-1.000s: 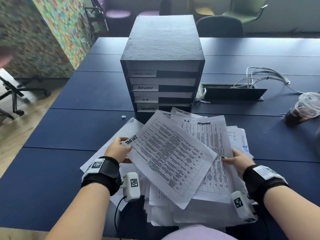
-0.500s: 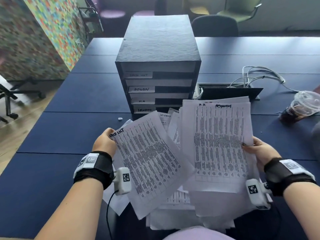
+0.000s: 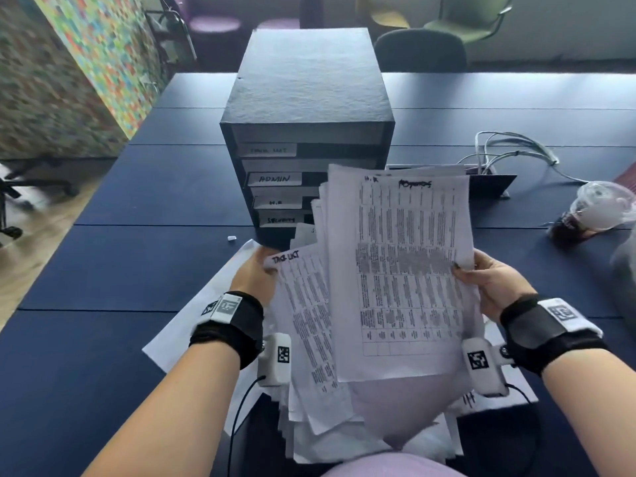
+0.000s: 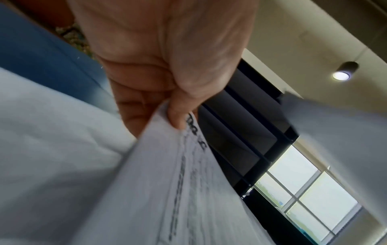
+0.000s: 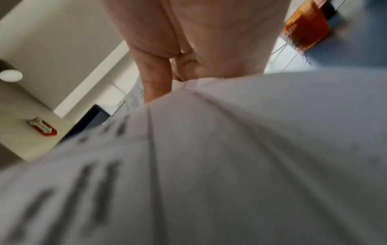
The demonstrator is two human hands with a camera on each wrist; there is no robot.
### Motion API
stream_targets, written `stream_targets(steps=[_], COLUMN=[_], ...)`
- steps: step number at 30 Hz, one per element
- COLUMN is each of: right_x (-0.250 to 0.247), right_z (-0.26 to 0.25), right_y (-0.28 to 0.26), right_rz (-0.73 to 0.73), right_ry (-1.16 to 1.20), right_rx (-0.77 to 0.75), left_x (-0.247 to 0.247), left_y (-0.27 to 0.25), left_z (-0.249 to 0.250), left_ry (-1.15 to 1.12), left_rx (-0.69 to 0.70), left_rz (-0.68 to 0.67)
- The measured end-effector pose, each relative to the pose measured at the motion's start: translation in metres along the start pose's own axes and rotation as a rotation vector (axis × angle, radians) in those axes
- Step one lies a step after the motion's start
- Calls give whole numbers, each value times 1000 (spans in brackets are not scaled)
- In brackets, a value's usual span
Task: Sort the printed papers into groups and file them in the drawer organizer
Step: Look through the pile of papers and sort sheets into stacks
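A dark drawer organizer (image 3: 306, 108) stands mid-table, its drawers labelled by hand, one "ADMIN". My left hand (image 3: 254, 275) pinches the top corner of a printed sheet headed "TASK LIST" (image 3: 306, 315); thumb and fingers pinching the sheet (image 4: 167, 182) show in the left wrist view. My right hand (image 3: 488, 282) grips the right edge of a raised stack of papers (image 3: 402, 270), whose top sheet reads "H.R". That stack (image 5: 230, 157) fills the right wrist view. It overlaps the task list sheet and hides the organizer's lower right front.
More loose papers (image 3: 344, 438) lie at the table's near edge under my hands. A plastic cup with a dark drink (image 3: 599, 215) lies at the right. Grey cables (image 3: 509, 153) and an open floor box sit behind. Chairs stand beyond the blue table (image 3: 120, 270).
My right hand lifted the H.R stack upright and moved it left over the task list sheet. My left hand turned its sheet more upright, still pinching the corner.
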State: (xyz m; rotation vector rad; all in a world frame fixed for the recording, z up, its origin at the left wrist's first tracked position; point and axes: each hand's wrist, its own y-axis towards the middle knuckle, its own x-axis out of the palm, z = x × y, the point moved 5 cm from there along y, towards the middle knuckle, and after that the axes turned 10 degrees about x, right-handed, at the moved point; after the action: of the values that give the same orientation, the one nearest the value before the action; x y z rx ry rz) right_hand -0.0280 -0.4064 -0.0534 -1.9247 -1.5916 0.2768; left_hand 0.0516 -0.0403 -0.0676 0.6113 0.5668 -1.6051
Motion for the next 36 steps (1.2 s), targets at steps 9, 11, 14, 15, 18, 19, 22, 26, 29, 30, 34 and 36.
stream_targets(steps=[9, 11, 14, 15, 18, 19, 22, 26, 29, 30, 34, 36], right_x=[-14, -16, -15, -14, -14, -15, -16, -18, -17, -17, -16, -15], right_z=[68, 74, 74, 74, 74, 75, 77, 78, 79, 79, 78, 77], right_y=[24, 25, 25, 26, 26, 27, 26, 27, 27, 26, 24, 24], right_rz=[259, 268, 267, 268, 277, 282, 288, 296, 297, 296, 283, 282], right_ry=[-300, -353, -379, -392, -418, -419, -448, -446, -438, -435, -418, -411], right_rx=[139, 151, 153, 152, 151, 154, 145, 138, 128, 124, 109, 104], left_x=[-18, -36, -51, -53, -54, -54, -58, -62, -73, -79, -115, -136], left_y=[-6, -13, -26, -29, -31, -31, -31, -27, -19, -15, -2, -3], left_z=[-76, -100, -121, -123, -126, -128, -132, -125, -109, -96, -24, 20], left_ry=[177, 301, 337, 376, 414, 410, 377, 288, 197, 189, 338, 383], left_rx=[-353, -458, -557, -569, -571, -577, -596, -542, -437, -392, -168, 5], left_rz=[79, 110, 117, 94, 20, -7, -83, -157, -46, 0, 227, 365])
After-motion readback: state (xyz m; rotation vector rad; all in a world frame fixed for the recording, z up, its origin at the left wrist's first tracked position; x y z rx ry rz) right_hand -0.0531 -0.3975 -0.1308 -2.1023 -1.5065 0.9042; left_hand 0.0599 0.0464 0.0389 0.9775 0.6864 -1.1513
